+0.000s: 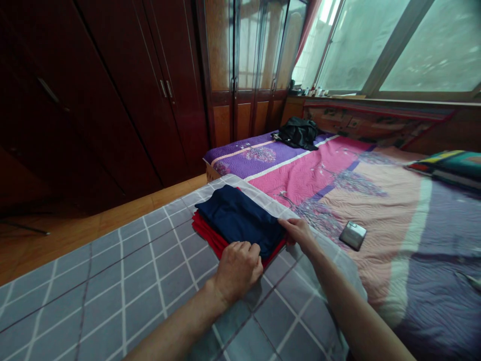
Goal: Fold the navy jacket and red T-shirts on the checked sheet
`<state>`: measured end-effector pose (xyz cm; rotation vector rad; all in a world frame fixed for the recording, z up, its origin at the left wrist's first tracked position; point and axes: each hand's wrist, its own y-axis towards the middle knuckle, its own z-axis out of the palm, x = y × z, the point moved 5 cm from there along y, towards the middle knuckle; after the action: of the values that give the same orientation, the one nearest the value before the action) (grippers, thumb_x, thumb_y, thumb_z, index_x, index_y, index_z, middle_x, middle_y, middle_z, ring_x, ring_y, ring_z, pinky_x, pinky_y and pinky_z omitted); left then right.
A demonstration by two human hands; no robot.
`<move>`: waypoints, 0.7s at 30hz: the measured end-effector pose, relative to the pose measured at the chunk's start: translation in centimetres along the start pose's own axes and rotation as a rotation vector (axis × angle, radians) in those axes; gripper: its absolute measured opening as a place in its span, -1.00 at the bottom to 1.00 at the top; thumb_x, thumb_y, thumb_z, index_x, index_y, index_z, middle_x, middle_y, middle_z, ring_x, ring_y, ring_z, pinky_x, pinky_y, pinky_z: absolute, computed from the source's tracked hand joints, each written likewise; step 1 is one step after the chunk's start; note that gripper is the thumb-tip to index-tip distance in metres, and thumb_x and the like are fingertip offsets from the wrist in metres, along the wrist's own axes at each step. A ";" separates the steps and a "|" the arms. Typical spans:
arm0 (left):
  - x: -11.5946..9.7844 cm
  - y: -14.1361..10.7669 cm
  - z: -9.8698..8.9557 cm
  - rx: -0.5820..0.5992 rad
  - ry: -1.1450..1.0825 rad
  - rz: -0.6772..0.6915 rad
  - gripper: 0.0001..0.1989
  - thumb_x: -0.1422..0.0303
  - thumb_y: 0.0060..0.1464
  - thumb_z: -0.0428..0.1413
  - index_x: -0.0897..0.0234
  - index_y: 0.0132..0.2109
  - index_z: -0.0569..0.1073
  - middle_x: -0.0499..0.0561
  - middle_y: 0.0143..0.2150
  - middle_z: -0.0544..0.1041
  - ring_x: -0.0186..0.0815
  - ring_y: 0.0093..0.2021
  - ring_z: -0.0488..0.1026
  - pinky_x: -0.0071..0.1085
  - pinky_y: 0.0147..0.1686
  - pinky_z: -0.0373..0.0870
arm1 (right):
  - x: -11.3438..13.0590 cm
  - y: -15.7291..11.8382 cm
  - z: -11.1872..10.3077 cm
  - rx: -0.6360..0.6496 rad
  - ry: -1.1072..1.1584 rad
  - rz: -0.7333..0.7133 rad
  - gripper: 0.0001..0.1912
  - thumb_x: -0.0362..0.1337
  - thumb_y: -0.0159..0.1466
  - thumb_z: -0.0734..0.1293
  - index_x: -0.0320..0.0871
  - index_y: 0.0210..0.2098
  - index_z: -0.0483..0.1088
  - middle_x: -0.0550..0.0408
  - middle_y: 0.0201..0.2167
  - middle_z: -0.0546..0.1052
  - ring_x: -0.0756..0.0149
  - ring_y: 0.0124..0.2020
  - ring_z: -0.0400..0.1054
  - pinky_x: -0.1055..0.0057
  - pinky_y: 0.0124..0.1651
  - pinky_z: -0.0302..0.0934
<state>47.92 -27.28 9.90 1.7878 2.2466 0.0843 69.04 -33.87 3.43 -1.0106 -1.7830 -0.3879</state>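
Observation:
A folded dark blue garment (240, 215) lies on top of folded red cloth (210, 235), whose edges show along the left and near sides. Both rest on a grey checked cloth (146, 271). At the near edge of the stack, my left hand (240, 263) has its fingers curled onto the blue garment. My right hand (296, 233) pinches the right corner of the same garment between thumb and fingers. The left fingertips are partly hidden.
Beyond the checked cloth spreads a bed with a colourful quilt (402, 200). A phone (352, 235) lies on it, with a black bag (296, 133) at the far end. Folded textiles (451, 165) sit at the right. Dark red wardrobes (150, 100) line the left.

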 end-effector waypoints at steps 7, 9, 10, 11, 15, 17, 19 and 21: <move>-0.8 0.2 -0.6 0.068 0.149 0.104 -0.92 0.54 0.13 0.01 0.32 -0.28 0.37 0.10 -0.32 0.47 -0.13 -0.27 0.42 -0.24 -0.26 0.34 | 0.1 0.0 -1.1 -0.023 -0.074 -0.024 -0.64 -0.08 0.18 0.26 -0.15 -0.65 0.29 0.17 -0.78 0.39 0.44 -0.79 0.24 0.54 -0.72 0.05; -0.8 -0.1 -0.7 0.071 0.167 0.161 -0.90 0.55 0.15 -0.02 0.32 -0.28 0.36 0.09 -0.31 0.46 -0.15 -0.28 0.41 -0.26 -0.29 0.33 | -0.2 -0.5 -1.6 -0.040 -0.124 -0.038 -0.63 -0.07 0.19 0.24 -0.15 -0.64 0.31 0.17 -0.75 0.40 0.44 -0.77 0.24 0.53 -0.70 0.06; -0.8 -0.3 -0.6 0.085 0.167 0.189 -0.90 0.55 0.16 -0.02 0.32 -0.28 0.36 0.08 -0.31 0.46 -0.16 -0.28 0.41 -0.26 -0.30 0.32 | -0.4 -0.9 -1.8 -0.049 -0.157 -0.044 -0.64 -0.07 0.18 0.25 -0.15 -0.63 0.32 0.17 -0.74 0.40 0.43 -0.76 0.25 0.52 -0.69 0.06; -0.7 -0.6 -0.5 0.104 0.164 0.211 -0.90 0.55 0.16 -0.02 0.31 -0.28 0.36 0.07 -0.31 0.45 -0.16 -0.29 0.40 -0.27 -0.31 0.32 | -0.6 -1.2 -2.0 -0.060 -0.194 -0.050 -0.65 -0.07 0.17 0.27 -0.14 -0.63 0.34 0.17 -0.74 0.39 0.41 -0.74 0.26 0.51 -0.67 0.06; -0.7 -1.7 -0.3 0.138 0.135 0.233 -0.95 0.51 0.13 0.04 0.28 -0.26 0.35 0.05 -0.27 0.42 -0.17 -0.24 0.36 -0.28 -0.27 0.29 | -0.2 -2.1 -2.6 -0.176 -0.348 -0.080 -0.76 -0.07 0.09 0.36 -0.13 -0.48 0.45 0.10 -0.61 0.46 0.24 -0.50 0.40 0.44 -0.49 0.13; -0.8 -2.0 -0.5 0.119 0.132 0.220 -0.92 0.49 0.13 0.05 0.27 -0.20 0.34 0.05 -0.24 0.41 -0.18 -0.21 0.34 -0.28 -0.24 0.28 | 1.2 -2.1 -2.7 -0.260 -0.488 -0.132 -0.72 -0.06 0.13 0.33 -0.12 -0.31 0.47 0.04 -0.44 0.52 0.16 -0.35 0.42 0.36 -0.36 0.16; -0.9 -2.0 -0.6 0.088 0.162 0.185 -0.86 0.49 0.14 0.03 0.28 -0.13 0.33 0.06 -0.21 0.40 -0.18 -0.19 0.34 -0.27 -0.22 0.27 | 3.3 -1.8 -2.1 -0.300 -0.638 -0.220 -0.69 -0.06 0.19 0.28 -0.12 -0.19 0.46 0.01 -0.28 0.52 0.14 -0.26 0.41 0.30 -0.24 0.17; -0.9 -1.7 -0.7 0.064 0.210 0.150 -0.84 0.50 0.15 0.01 0.29 -0.09 0.32 0.07 -0.21 0.39 -0.17 -0.19 0.33 -0.27 -0.24 0.27 | 5.3 -1.1 -0.8 -0.271 -0.721 -0.312 -0.68 -0.07 0.24 0.24 -0.12 -0.15 0.45 -0.01 -0.17 0.50 0.16 -0.20 0.41 0.30 -0.16 0.17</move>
<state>46.30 -28.44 10.35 2.0675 2.2717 0.2422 67.88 -32.63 8.59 -1.1487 -2.6089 -0.5070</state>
